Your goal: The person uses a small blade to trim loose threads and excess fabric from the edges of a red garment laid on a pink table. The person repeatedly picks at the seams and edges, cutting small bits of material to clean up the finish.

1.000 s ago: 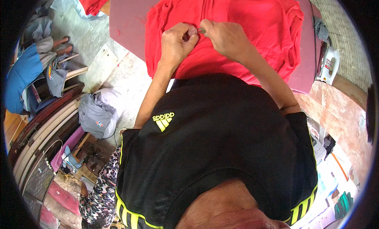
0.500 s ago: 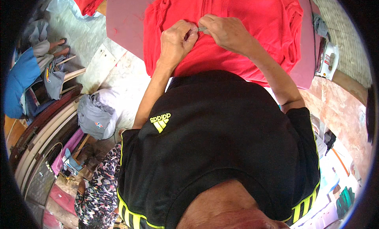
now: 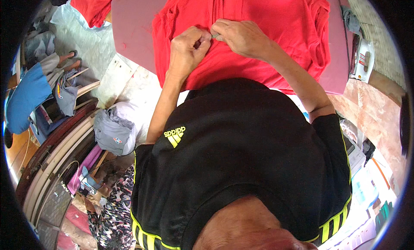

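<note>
A red garment (image 3: 276,56) lies spread over a mauve-topped table (image 3: 133,30) before me. Above its near middle part, my left hand (image 3: 189,47) is closed, thumb against curled fingers; whatever it pinches is hidden. My right hand (image 3: 241,36) is closed beside it, fingertips almost meeting the left ones. Between its fingers shows a small grey-green piece (image 3: 214,34), too small to name. A lengthwise fold or seam in the garment runs away from the hands toward the far edge.
On the right, a white iron (image 3: 365,60) stands at the table's edge beside a grey cloth (image 3: 351,20). Another red cloth (image 3: 90,6) lies far left. A grey bundled cloth (image 3: 114,131) sits left of me. Nearby are a person in patterned clothing (image 3: 114,211) and blue cloth (image 3: 28,97).
Both hands shift slightly left in the picture, still pinched close together over the garment. The surroundings on the left shift a little as the view moves.
</note>
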The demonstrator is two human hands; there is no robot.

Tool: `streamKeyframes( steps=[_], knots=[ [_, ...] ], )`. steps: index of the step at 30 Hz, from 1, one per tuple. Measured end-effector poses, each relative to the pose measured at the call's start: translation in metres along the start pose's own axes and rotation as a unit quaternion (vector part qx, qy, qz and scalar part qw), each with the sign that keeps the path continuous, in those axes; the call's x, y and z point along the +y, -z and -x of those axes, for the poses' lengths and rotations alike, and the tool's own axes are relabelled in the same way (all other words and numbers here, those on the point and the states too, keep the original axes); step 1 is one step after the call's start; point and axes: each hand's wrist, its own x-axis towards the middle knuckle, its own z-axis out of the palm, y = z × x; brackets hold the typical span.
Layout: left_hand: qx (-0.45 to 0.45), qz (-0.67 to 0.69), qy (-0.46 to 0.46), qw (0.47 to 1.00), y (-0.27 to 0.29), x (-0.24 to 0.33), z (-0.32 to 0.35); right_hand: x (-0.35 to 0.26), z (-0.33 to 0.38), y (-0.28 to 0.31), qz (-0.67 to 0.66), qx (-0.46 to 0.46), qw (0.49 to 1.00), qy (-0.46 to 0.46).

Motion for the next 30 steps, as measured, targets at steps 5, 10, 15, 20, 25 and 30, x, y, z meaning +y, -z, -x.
streamKeyframes(
  steps=[5,10,15,20,25,30],
  knots=[
    [0.0,0.013,0.002,1.0,0.006,-0.001,-0.011,0.006,0.009,0.007,-0.105,0.011,0.994,-0.031],
    [-0.164,0.052,-0.005,0.985,0.02,0.006,-0.044,0.02,0.015,-0.004,-0.24,0.063,0.967,-0.062],
    [-0.261,-0.086,-0.15,0.95,0.037,-0.007,-0.077,0.012,0.005,-0.008,-0.199,0.147,0.968,-0.042],
    [-0.235,-0.152,-0.071,0.957,0.056,-0.002,-0.082,0.015,-0.008,-0.002,-0.038,0.113,0.993,-0.019],
    [-0.106,-0.234,-0.157,0.953,0.043,-0.025,-0.035,0.018,0.004,-0.02,0.086,0.132,0.983,0.093],
    [-0.013,-0.129,-0.03,0.991,0.033,-0.012,0.01,0.005,0.017,-0.029,0.054,0.141,0.987,0.055]
  ],
)
